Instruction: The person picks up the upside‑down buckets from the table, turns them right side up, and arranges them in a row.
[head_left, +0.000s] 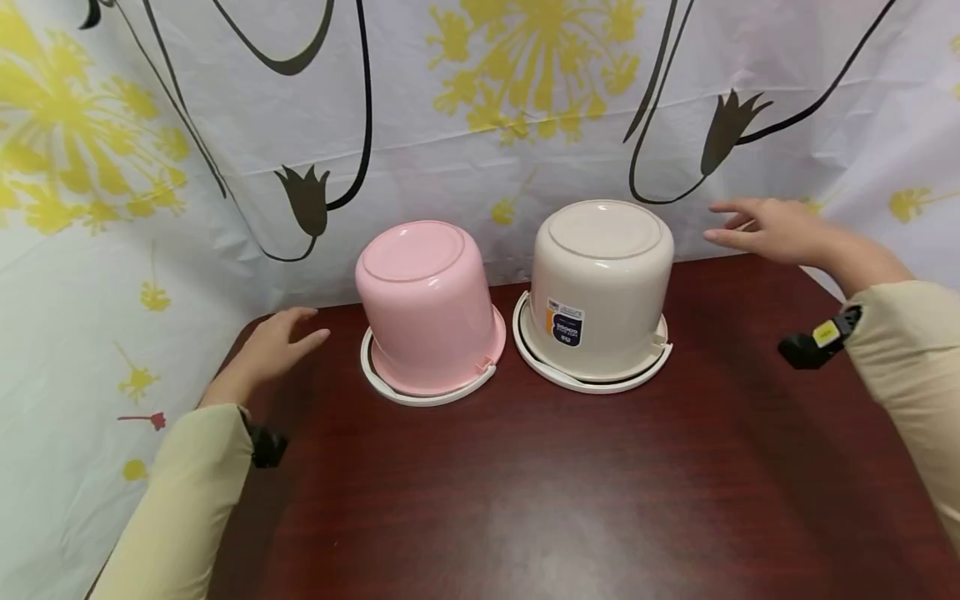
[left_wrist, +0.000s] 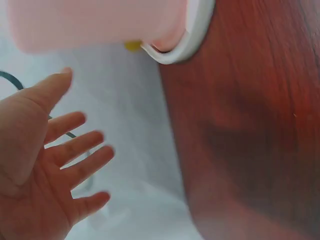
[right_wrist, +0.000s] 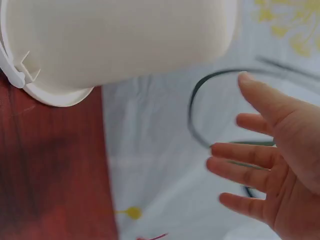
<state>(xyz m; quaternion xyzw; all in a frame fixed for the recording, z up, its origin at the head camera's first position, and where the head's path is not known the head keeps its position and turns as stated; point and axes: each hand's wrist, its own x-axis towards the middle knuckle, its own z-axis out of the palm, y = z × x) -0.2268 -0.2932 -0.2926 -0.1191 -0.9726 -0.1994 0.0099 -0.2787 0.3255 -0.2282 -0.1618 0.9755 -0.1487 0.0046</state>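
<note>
Two buckets stand upside down side by side near the table's back edge. The pink bucket (head_left: 427,317) is on the left, its white handle (head_left: 420,398) lying round its rim. On the right is the cream bucket (head_left: 607,283), with a dark label (head_left: 566,323) on its side and its handle (head_left: 577,383) resting on the table. My left hand (head_left: 273,350) hovers to the left of the pink bucket, fingers spread and holding nothing. Over to the right of the cream bucket, my right hand (head_left: 780,233) is raised, fingers extended, apart from the bucket (right_wrist: 120,40).
The dark red wooden table (head_left: 480,492) extends in front of the buckets. A white curtain (head_left: 480,175) with yellow flowers and dark stems hangs right behind and along the left side. Black wrist devices (head_left: 806,350) sit under both sleeves.
</note>
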